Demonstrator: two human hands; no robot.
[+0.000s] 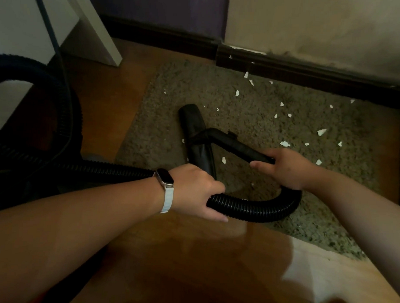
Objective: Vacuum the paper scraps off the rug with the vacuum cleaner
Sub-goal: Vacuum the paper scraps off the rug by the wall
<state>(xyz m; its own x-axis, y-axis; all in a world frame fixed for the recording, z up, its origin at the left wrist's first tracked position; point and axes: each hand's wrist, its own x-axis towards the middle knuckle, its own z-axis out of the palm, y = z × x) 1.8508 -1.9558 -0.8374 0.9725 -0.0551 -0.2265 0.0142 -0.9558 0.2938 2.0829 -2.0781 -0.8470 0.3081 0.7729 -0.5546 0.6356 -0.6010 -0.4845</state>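
Mid-vacuuming: right hand point(287, 169) grips wand point(237, 147), left hand point(196, 192) grips corrugated hose point(256, 208); floor nozzle point(195, 133) on rug point(275, 104). Paper scraps point(321, 132) lie right of nozzle; next, likely sweep toward them

A room in a home is shown: a shaggy rug point(241, 112) is laid on a polished wooden floor point(191, 253), a dark skirting board point(310, 73) is run along a painted wall point(312, 26), white furniture point(90, 29) is set at the far left, and a ribbed vacuum hose point(103, 168) is seen across the floor.
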